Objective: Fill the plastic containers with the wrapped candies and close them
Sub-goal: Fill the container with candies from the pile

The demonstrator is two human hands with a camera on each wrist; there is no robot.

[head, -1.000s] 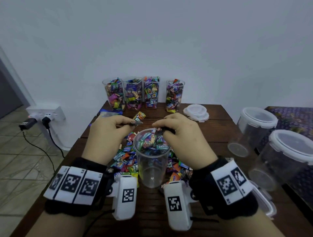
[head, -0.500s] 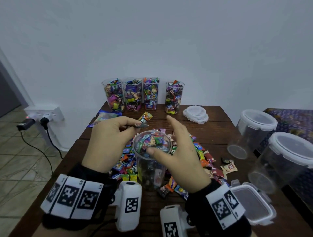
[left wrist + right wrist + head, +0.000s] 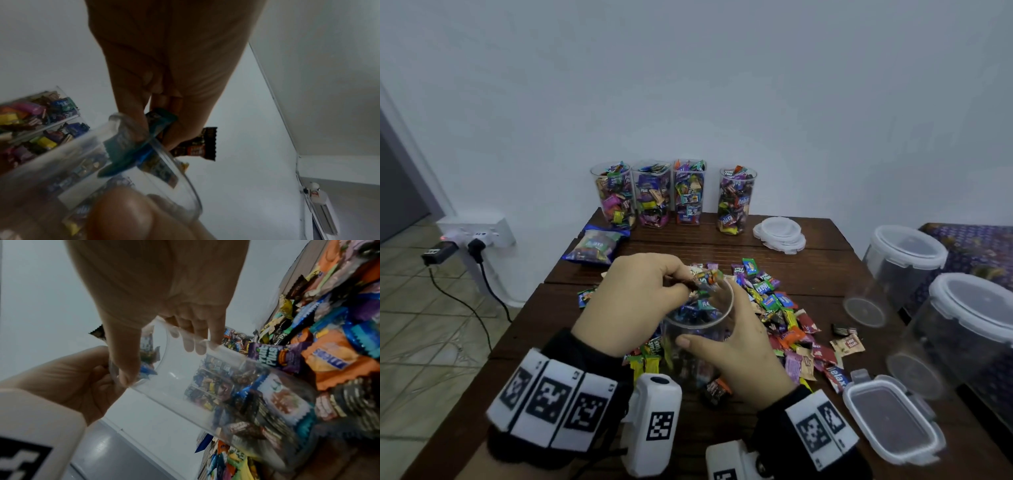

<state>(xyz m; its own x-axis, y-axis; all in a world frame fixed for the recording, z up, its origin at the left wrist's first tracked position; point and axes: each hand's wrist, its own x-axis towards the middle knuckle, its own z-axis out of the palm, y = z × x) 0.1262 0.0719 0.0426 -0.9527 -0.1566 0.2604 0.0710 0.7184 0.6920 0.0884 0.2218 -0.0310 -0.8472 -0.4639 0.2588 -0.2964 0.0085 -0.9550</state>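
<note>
A clear round container (image 3: 683, 363), partly filled with wrapped candies, stands in the middle of the table among loose candies (image 3: 784, 308). My right hand (image 3: 726, 325) grips its upper wall, thumb on the near side and fingers round the far side, as the right wrist view shows (image 3: 162, 350). My left hand (image 3: 685, 286) pinches a few candies (image 3: 705, 277) right over the rim. In the left wrist view those fingers (image 3: 141, 123) hold a teal wrapper (image 3: 160, 120) and a dark brown one (image 3: 197, 146) above the container (image 3: 144, 170).
Several filled open containers (image 3: 674, 195) line the back of the table (image 3: 825, 260), with a stack of round lids (image 3: 779, 234) and a candy bag (image 3: 594, 246). Two empty lidded tubs (image 3: 904, 270) lie at the right. A square lid (image 3: 890, 414) rests at the front right.
My right hand left the container's mouth, swung to the right and now grips its side. My left hand carried its candies from left of the rim to over the opening.
</note>
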